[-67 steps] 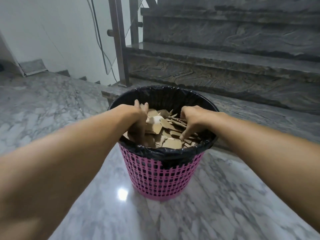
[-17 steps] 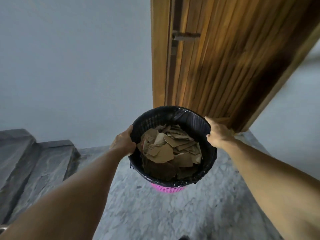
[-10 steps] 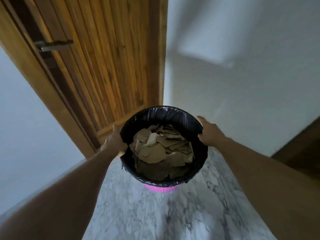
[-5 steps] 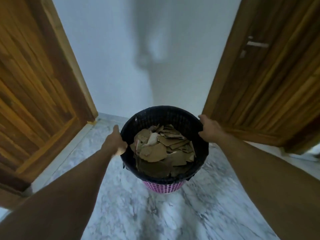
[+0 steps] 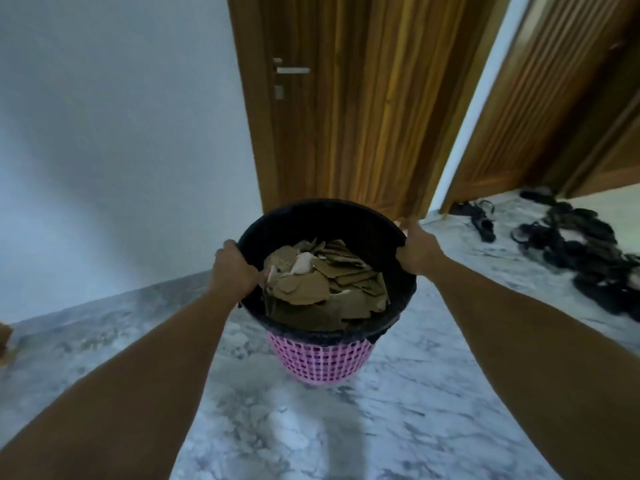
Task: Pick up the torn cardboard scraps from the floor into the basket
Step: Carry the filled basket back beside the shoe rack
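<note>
Scraps (image 5: pixel 323 284) already fill the basket (image 5: pixel 320 362), which your left hand (image 5: pixel 233 270) and right hand (image 5: pixel 417 249) grip by the rim above the floor (image 5: pixel 311 434); no scraps visible there, so little remains.

Both bare forearms reach forward, converging ahead of the body. The left hand (image 5: pixel 232 271) is curled closed over the left rim of the pink perforated plastic basket (image 5: pixel 320 362); the right hand (image 5: pixel 417 249) clamps the right rim, thumb up.
</note>
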A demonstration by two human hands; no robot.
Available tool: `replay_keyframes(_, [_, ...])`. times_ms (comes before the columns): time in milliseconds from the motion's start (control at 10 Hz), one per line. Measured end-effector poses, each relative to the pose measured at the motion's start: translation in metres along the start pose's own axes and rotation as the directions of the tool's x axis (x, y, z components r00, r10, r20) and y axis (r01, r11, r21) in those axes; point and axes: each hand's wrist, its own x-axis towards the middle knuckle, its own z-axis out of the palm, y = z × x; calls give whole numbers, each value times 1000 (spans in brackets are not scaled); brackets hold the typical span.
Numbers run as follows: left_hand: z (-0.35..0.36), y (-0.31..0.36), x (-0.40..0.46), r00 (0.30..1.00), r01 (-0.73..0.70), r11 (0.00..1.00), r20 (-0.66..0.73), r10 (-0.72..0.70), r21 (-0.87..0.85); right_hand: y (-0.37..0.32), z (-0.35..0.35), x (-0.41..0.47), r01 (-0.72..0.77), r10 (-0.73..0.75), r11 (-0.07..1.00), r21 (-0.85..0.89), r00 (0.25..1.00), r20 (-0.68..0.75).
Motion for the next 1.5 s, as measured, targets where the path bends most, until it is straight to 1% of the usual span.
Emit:
replay_keyframes(100, [36, 47, 1, 997, -78, 996, -1, 78, -51, 41, -32, -3, -137, 152, 984, 113, 979, -136])
replay_keyframes(200, [74, 99, 1, 995, -89, 987, 23, 93, -137, 86, -71, -12, -219, 270, 953, 211, 929, -254])
replay_keyframes(300, [114, 150, -4, 991, -56, 979, 110, 79, -198, 137, -108, -20, -275, 351, 927, 257, 878, -325])
replay_keyframes(400, [163, 207, -15, 968, 18, 954, 244, 58, -298, 193, -150, -30, -362, 447, 890, 277, 814, -371])
replay_keyframes(500, [206, 263, -35, 935, 61, 923, 344, 81, -381, 243, -191, -45, -477, 574, 817, 325, 731, -370])
replay_keyframes(600, [246, 312, -58, 902, 61, 913, 413, 122, -404, 293, -223, -55, -517, 652, 755, 404, 661, -372])
replay_keyframes(700, [285, 355, -78, 871, 36, 908, 459, 177, -418, 338, -251, -67, -513, 715, 693, 507, 578, -392])
replay_keyframes(800, [319, 394, -99, 843, 12, 921, 499, 200, -390, 380, -276, -81, -480, 749, 658, 581, 498, -437])
replay_keyframes(900, [349, 425, -112, 810, 30, 927, 552, 196, -374, 419, -292, -93, -452, 776, 625, 637, 450, -442])
replay_keyframes(1000, [385, 457, -127, 770, 17, 932, 599, 218, -362, 451, -308, -103, -478, 821, 568, 670, 386, -420])
replay_keyframes(1100, [423, 488, -140, 759, -41, 941, 602, 247, -335, 482, -324, -108, -531, 850, 527, 664, 324, -415])
replay_keyframes(1200, [463, 524, -150, 720, -88, 945, 635, 279, -316, 511, -346, -111, -605, 882, 470, 643, 291, -370])
replay_keyframes(1300, [495, 554, -162, 688, -120, 953, 668, 282, -278, 538, -367, -115, -649, 906, 420, 634, 259, -335])
replay_keyframes(1400, [529, 586, -180, 650, -203, 947, 689, 320, -248, 580, -384, -126, -628, 916, 393, 671, 207, -343])
replay_keyframes(1500, [552, 614, -207, 612, -302, 929, 704, 360, -212, 601, -392, -143, -622, 919, 371, 690, 139, -370])
